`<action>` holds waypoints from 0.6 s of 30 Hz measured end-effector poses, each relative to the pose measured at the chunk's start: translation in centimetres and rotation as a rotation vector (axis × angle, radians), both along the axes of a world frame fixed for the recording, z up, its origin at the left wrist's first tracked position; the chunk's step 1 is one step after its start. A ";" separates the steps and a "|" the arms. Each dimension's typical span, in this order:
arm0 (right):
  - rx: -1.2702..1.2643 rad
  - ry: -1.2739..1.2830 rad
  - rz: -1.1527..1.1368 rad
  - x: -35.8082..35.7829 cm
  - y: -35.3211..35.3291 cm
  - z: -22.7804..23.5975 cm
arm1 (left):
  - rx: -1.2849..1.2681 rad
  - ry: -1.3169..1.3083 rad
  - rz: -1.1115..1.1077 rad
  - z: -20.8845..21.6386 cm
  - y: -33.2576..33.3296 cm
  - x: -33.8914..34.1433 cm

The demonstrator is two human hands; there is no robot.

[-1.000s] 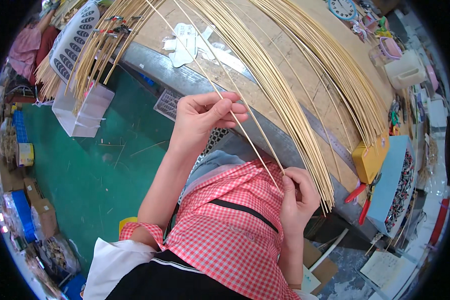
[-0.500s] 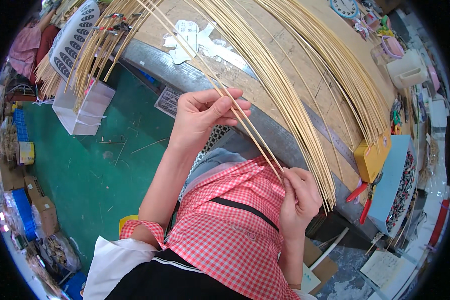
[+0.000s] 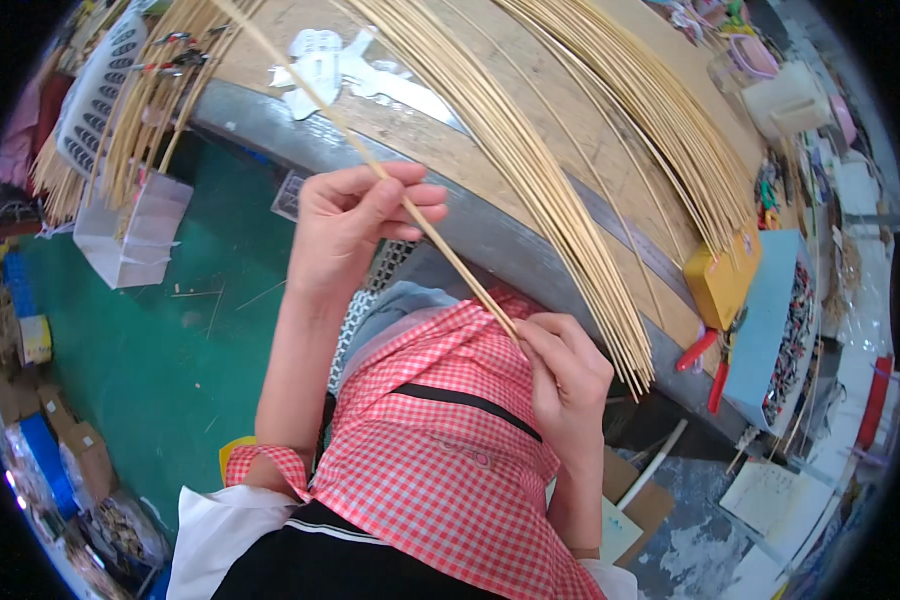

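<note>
Two thin bamboo sticks [image 3: 458,265], pressed side by side, slant from the upper left across my lap. Partway along them, my left hand [image 3: 362,215] pinches them between thumb and fingers. Their lower ends are between the thumb and fingertips of my right hand [image 3: 570,375], which covers the tips. Just beyond my hands, a long bundle of bamboo sticks [image 3: 530,170] lies on the wooden workbench [image 3: 270,40], its near ends jutting past the edge. A second bundle of bamboo sticks [image 3: 640,100] lies farther right.
A yellow box [image 3: 715,285], red-handled pliers [image 3: 710,365] and a blue bin [image 3: 760,350] of small parts stand at the bench's right. Paper cutouts [image 3: 320,70] and a metal ruler [image 3: 630,240] lie on it. More sticks fill a white container [image 3: 135,235] at the left.
The two sticks, which were slightly apart between my hands, now lie together. Both hands appear farther left in the picture, while the whole view has also shifted.
</note>
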State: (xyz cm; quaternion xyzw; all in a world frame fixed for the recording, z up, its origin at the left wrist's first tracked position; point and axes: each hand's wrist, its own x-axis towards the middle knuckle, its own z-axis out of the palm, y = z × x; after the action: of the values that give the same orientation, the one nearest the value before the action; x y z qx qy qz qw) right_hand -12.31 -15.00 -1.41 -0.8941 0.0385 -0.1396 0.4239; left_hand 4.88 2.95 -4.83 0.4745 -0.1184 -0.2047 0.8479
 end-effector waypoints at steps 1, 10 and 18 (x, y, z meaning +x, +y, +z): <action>-0.021 -0.003 0.013 0.3 -0.4 0.3 | 0.000 -0.010 0.008 -0.1 0.0 0.0; -0.579 0.062 -0.391 3.5 -9.7 -0.7 | -0.012 -0.015 -0.016 -0.2 -0.1 0.1; -0.526 0.019 -0.491 3.4 -10.3 -1.7 | 0.063 -0.009 0.004 0.4 -0.3 0.0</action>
State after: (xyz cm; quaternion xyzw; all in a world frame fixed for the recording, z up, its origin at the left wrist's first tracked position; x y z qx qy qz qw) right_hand -8.91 -25.30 -3.13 -0.9379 0.2190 -0.2342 0.1328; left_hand 4.83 2.67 -4.46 0.5019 -0.1149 -0.2046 0.8325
